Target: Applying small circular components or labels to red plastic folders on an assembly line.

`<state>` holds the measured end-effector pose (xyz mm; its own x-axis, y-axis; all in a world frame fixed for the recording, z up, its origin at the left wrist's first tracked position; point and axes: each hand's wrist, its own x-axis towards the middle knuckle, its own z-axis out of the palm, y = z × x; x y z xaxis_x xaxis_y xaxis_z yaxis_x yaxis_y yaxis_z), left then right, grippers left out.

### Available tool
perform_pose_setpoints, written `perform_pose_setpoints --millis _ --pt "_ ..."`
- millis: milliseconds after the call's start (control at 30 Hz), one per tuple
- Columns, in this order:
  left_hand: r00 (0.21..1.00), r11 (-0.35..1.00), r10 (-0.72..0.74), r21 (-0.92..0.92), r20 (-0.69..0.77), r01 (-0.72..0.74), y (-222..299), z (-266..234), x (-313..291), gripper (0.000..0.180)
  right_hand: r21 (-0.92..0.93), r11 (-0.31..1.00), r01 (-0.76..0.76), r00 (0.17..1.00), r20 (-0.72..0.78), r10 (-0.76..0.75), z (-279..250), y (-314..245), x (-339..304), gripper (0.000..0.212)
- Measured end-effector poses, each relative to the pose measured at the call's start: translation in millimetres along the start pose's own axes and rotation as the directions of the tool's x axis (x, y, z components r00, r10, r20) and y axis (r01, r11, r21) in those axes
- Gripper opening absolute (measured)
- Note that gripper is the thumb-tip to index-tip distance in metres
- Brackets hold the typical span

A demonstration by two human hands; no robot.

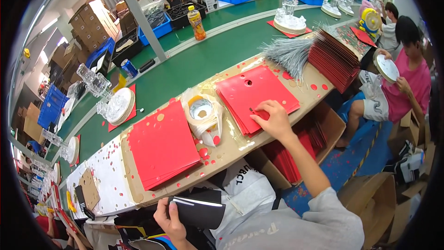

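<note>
A stack of red square sheets lies on the cardboard-covered bench, with a dark round hole in its top sheet. Over its near right part, my right hand bends its thumb and fingers in a pinch at a second small dark hole. Whatever may be between the fingertips is too small to make out. Low in front of my body, my left hand grips a flat black rectangular object with a pale streak along its top. A second stack of red sheets lies to the left, beside a tape roll in thin plastic.
Red and brown discs are scattered over the bench. Grey wire-like strands and a row of dark red boards stand at the right. Below is a carton of red sheets. Beyond runs a green conveyor; a person sits at right.
</note>
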<state>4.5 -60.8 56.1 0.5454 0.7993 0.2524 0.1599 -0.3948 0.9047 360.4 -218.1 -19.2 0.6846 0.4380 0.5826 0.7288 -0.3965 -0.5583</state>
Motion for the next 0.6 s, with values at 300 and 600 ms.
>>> perform_pose_setpoints --millis 300,600 --pt "0.992 0.987 0.110 0.111 0.057 -0.116 20 -13 -9 0.014 -0.470 0.882 0.035 0.996 -0.053 -0.068 44 -10 -22 0.008" --pt "0.991 0.995 0.024 0.095 -0.134 -0.011 9 -42 -40 0.016 -0.470 0.881 0.061 0.997 -0.012 -0.075 41 -20 -25 0.013"
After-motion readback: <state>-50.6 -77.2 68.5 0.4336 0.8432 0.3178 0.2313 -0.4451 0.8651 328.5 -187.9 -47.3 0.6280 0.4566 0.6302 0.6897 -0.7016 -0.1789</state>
